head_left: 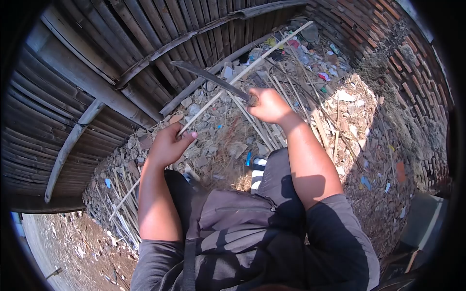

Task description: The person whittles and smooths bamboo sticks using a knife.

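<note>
My left hand is closed around a long, pale bamboo strip. The strip slants from the lower left, behind my forearm, up toward the far right. In my right hand is the handle of a machete, its dark blade pointing to the upper left. Blade and strip cross in view just left of my right hand; whether they touch I cannot tell. Beneath my right hand, several more bamboo strips lie on the rubble. Another bundle of thin strips lies beside my left forearm.
A bamboo slat wall runs along the left, with a pole at its foot. On the right rises a rough brick wall. Broken stones and scattered litter cover the ground. My knees and a striped sock are close below my hands.
</note>
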`<state>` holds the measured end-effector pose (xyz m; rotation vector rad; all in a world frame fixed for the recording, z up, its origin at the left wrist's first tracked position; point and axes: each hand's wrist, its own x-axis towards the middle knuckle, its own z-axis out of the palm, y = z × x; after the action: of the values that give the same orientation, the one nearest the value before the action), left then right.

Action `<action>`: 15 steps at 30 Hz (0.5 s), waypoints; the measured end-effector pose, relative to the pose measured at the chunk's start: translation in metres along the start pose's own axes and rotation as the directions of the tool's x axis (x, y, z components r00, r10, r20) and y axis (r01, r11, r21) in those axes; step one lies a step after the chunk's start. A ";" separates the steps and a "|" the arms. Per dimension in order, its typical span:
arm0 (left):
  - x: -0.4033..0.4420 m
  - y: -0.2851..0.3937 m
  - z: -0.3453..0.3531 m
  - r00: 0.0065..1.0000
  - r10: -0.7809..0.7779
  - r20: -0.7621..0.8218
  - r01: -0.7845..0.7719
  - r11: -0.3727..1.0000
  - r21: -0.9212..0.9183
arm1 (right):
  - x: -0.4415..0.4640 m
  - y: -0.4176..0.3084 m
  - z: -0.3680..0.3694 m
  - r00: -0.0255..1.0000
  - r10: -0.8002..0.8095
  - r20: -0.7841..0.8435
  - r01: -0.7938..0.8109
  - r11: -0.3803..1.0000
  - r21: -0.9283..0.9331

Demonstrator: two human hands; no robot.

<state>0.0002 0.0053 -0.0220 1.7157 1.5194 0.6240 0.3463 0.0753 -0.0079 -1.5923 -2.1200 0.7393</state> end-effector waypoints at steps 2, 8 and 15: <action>-0.002 0.013 0.000 1.000 0.003 0.013 -0.003 1.000 0.005 | -0.009 -0.030 -0.005 0.982 -0.015 0.186 0.036 0.993 -0.111; -0.011 0.014 -0.008 0.999 -0.040 0.001 0.040 0.999 -0.009 | 0.009 0.026 -0.007 0.988 -0.022 -0.155 0.031 0.998 0.055; 0.002 -0.002 0.002 0.990 0.099 -0.102 -0.102 0.995 -0.021 | -0.006 -0.013 -0.012 0.994 0.041 -0.100 -0.042 0.999 -0.001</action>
<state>0.0009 0.0071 -0.0255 1.7725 1.4939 0.7905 0.3451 0.0688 0.0100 -1.6444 -2.0243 0.6557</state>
